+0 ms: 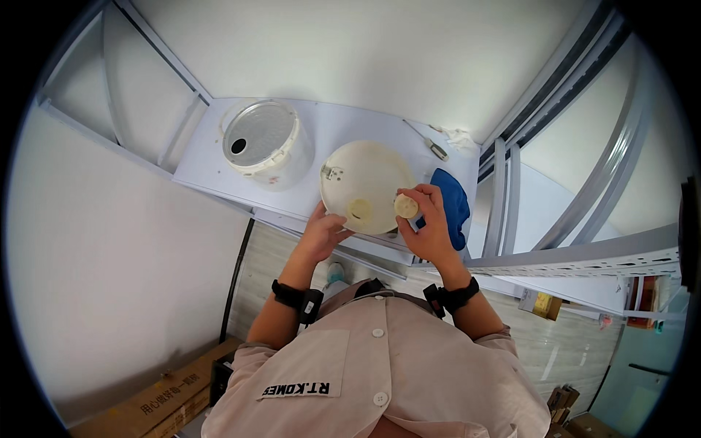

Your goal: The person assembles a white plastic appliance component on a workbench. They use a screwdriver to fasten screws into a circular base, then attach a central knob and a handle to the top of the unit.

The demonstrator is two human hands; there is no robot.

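Near the front of the white table: that's where I've got the cream lid, printed face toward me afaict. It's round, so no long axis tbh.
Left hand: gripping the lid at its lower-left rim, thumb on the face, other fingers mostly behind/under it.
Right hand: thumb + curled fingers pinching the small round cap, just at the lid's right edge.
Cap vs ring: cap is to the R of the yellowish ring in the lid's lower part, abt level w/ it, small gap btwn. My L thumb is the closer one to that ring, R fingers a bit further off.
Bucket: clear-ish bucket well off to the L, dark round spot on its top. Hole or not, idk.
R side: blue cloth just past my R hand, screwdriver further back.
Can't see: L fingertips under the rim, the cap's far side, whether the cap touches the lid, whether the ring goes right thru, or if the lid rests on the table. Lid print's too small to make out, sry.
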